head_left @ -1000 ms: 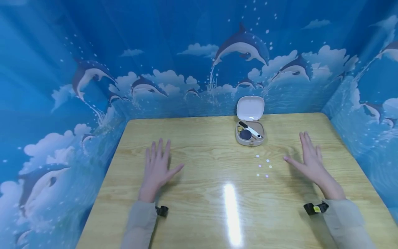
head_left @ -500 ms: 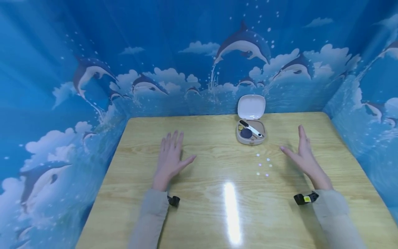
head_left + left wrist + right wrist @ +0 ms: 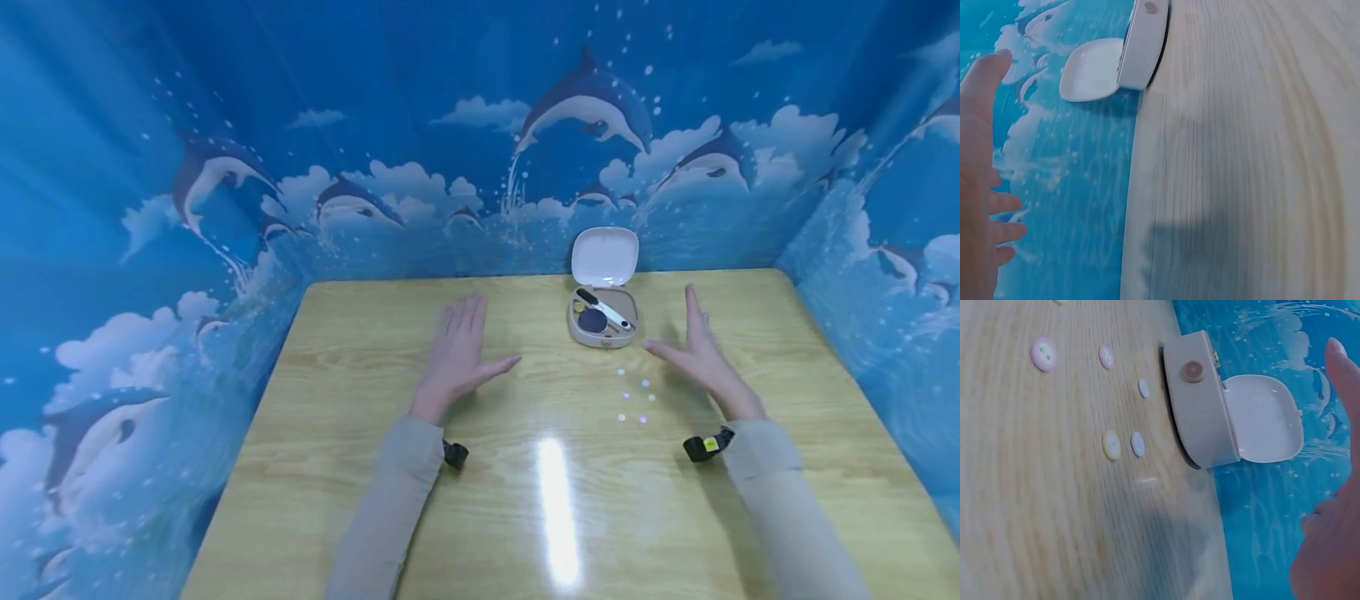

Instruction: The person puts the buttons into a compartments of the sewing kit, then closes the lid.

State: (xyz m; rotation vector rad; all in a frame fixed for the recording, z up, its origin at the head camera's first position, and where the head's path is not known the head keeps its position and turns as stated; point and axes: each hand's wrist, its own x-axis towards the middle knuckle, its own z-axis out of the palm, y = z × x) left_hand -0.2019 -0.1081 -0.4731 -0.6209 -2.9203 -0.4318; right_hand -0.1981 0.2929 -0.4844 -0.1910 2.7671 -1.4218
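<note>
My left hand [image 3: 456, 354] hovers over the table left of the box, fingers straight and thumb spread, holding nothing. On the other side my right hand [image 3: 703, 360] is held with its thumb pointing toward the box, also holding nothing. Between them, at the back, stands a small beige box [image 3: 604, 341] with its white lid [image 3: 604, 257] tipped up. Inside lie a black-and-white slim tool [image 3: 613, 315], a dark round disc [image 3: 592, 321] and a small yellow piece [image 3: 578, 307]. Several buttons lie in front of the box, among them a pink button [image 3: 1043, 354], a yellow button [image 3: 1111, 445] and a white button [image 3: 1138, 444].
The wooden table [image 3: 337, 508] ends at a blue dolphin-print curtain [image 3: 420, 125] at the back and sides. Each wrist wears a black camera, such as the right wrist camera [image 3: 705, 447]. A bright light reflection [image 3: 557, 508] lies on the tabletop.
Both hands have moved inward and farther forward over the table, the left one to the right and the right one to the left. The box and buttons stay put.
</note>
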